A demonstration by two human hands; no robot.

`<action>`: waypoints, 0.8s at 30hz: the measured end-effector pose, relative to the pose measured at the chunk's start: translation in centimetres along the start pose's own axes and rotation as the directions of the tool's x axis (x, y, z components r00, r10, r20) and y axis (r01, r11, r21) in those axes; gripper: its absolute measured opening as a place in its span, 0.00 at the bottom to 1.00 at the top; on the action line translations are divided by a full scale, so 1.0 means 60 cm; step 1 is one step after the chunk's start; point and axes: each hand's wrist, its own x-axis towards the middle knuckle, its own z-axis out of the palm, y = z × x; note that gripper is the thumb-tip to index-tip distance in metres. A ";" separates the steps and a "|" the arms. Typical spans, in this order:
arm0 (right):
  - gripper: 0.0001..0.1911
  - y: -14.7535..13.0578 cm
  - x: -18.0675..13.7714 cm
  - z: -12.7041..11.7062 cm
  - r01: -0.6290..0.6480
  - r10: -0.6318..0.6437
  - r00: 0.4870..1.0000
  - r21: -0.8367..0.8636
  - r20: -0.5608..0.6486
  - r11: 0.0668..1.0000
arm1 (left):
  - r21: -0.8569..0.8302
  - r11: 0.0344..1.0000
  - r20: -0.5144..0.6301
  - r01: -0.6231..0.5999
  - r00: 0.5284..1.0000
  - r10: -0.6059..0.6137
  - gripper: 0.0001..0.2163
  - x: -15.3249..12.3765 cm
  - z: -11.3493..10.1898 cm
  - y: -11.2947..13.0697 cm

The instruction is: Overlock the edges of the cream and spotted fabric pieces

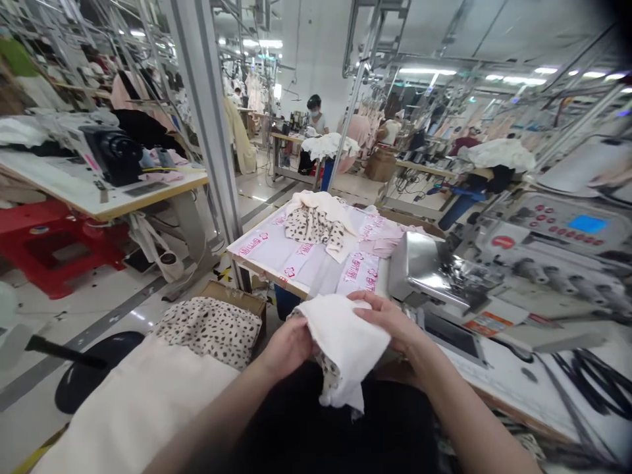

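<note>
Between my hands, above my lap, hangs a white fabric piece (348, 342) with a dark-spotted inner side showing at its lower left. My left hand (291, 345) grips its left edge, with the fingertips partly hidden behind the cloth. On the upper right side, my right hand (388, 319) pinches the same cloth, thumb and fingers closed on it. Beyond them, a cream and spotted garment piece (318, 224) lies heaped on a small table (259, 253) covered with pink-printed film. To the left is a pile of spotted and cream fabric (210, 326) in a cardboard box.
A sewing machine (543, 250) with a blue display stands close on my right. Pink cloth (388, 240) lies beside its metal cover. A metal post (205, 118) rises at the left of the small table. Further left are another sewing table (103, 207) and a red stool (52, 243).
</note>
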 end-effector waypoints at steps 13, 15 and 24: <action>0.16 0.038 0.050 -0.024 0.166 -0.175 0.981 -0.103 -0.086 0.981 | 0.205 0.977 0.170 0.061 0.981 -0.097 0.14 0.035 0.061 -0.028; 0.15 0.040 0.052 -0.024 0.182 -0.191 0.979 -0.122 -0.073 0.976 | 0.234 0.970 0.155 0.061 0.983 -0.100 0.15 0.037 0.068 -0.030; 0.15 0.012 0.032 -0.032 0.236 -0.253 0.967 -0.239 -0.041 0.942 | 0.237 0.966 0.103 0.106 0.986 -0.134 0.12 0.055 0.061 -0.051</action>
